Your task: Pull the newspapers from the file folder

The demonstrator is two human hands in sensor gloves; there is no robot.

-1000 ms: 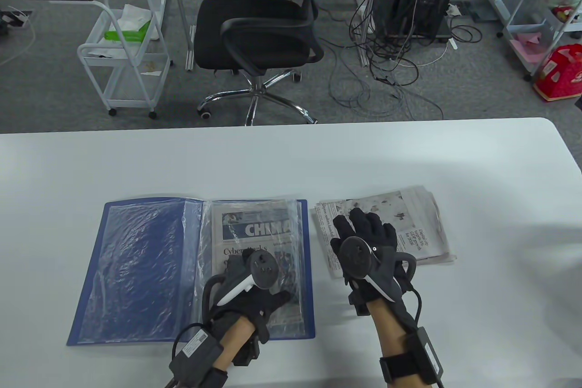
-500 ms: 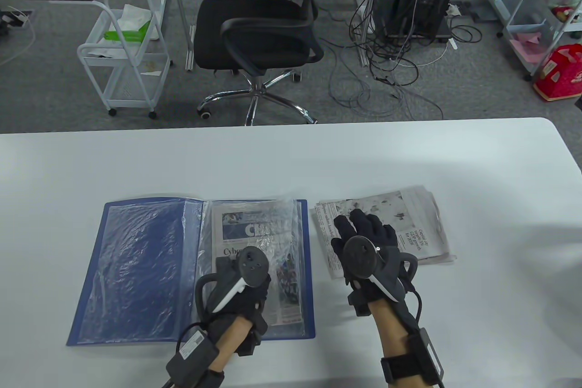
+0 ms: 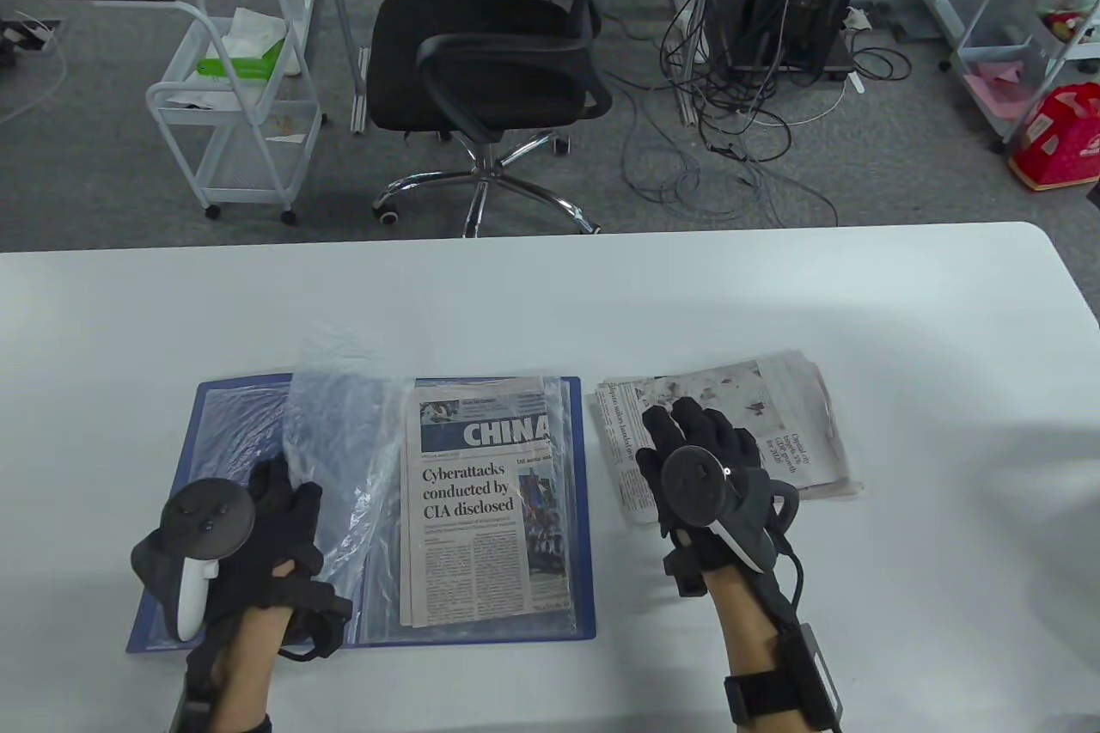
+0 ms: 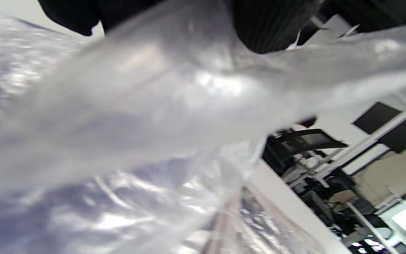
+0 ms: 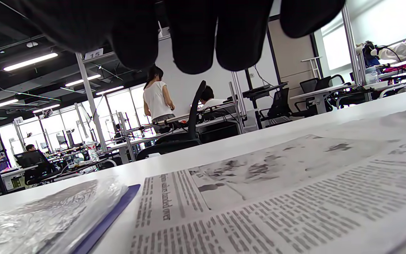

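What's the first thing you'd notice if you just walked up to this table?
Probably the newspaper with its big "CHINA" masthead and cyberattack headline, lying on the right half of the open blue file folder. Next, the left hand lifting a crinkly clear plastic sleeve off it. To the right, the right hand hangs just above a pile of folded newspapers.

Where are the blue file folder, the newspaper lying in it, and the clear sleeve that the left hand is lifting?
blue file folder (image 3: 586, 510): table view, its bare right cover edge.
newspaper (image 3: 468, 510): table view, front page below the headline.
clear sleeve (image 3: 344, 415): table view, the raised crinkled plastic.
left hand (image 3: 258, 548): table view, the glove's back.
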